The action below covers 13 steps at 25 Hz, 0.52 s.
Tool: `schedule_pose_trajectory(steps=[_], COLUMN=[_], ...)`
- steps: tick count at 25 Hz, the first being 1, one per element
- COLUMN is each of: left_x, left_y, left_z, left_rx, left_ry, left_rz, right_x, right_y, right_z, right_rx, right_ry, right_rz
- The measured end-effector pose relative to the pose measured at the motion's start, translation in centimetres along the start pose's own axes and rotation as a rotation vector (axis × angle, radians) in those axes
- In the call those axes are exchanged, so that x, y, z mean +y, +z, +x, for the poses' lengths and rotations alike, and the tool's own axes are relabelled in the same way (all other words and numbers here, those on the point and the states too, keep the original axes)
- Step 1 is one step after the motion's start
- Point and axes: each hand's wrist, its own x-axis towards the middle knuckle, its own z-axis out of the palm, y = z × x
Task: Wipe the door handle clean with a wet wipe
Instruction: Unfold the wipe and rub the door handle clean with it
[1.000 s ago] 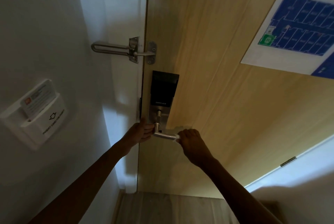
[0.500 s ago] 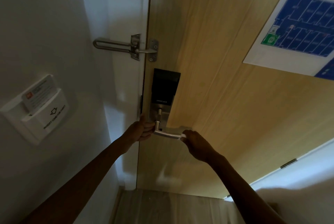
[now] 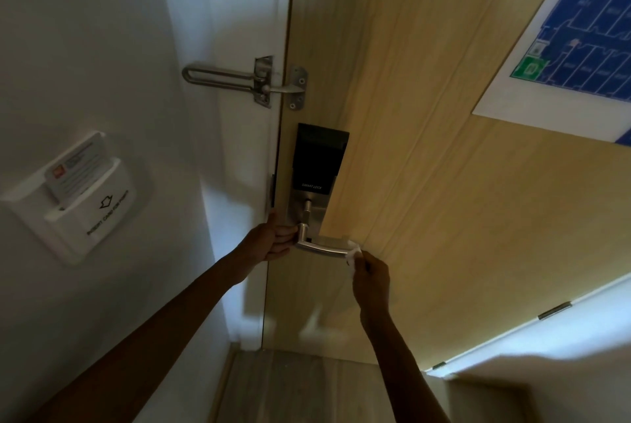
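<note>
Head view: what do you count?
— One brushed-steel lever door handle (image 3: 319,249) on the pale wooden door (image 3: 426,149), two hands, one small white wet wipe (image 3: 353,252).
— Fingers?
— Left hand (image 3: 271,241) curls round the handle's pivot end; right hand (image 3: 370,277) pinches the wipe against its free tip.
— Writing?
— "SMART LOCK" on the black lock panel (image 3: 319,156). Print on the white wall card holder (image 3: 85,214) is blurred, and most of the wipe is hidden.

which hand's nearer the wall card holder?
Left. The left hand is at the pivot end of the door handle, right of the card holder; the right hand, holding a wipe, is farther right, at the handle's free end.
</note>
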Motion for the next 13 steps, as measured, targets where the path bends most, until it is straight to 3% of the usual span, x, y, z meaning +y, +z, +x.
schedule_pose_trajectory(steps=[4,8,10,13], left_x=[0.1,0.4,0.5,0.9], left_y=[0.2,0.4,0.6,0.7], left_z=[-0.1,-0.4,-0.6,-1.0], left_rx=[0.002,0.003,0.007,0.009], left_ry=[-0.013,-0.026,-0.035,-0.027], left_rz=[-0.009,-0.007,-0.001,0.009], right_x=[0.1,-0.5,-1.1,-0.7], right_y=[0.1,0.1,0.2,0.5], right_z=[-1.2,-0.4,-0.3,0.3], right_rx=[0.043,0.080,0.026,-0.170], right_ry=[-0.180,-0.178,-0.344,-0.655], right_rz=[-0.202,-0.203,-0.255,-0.600])
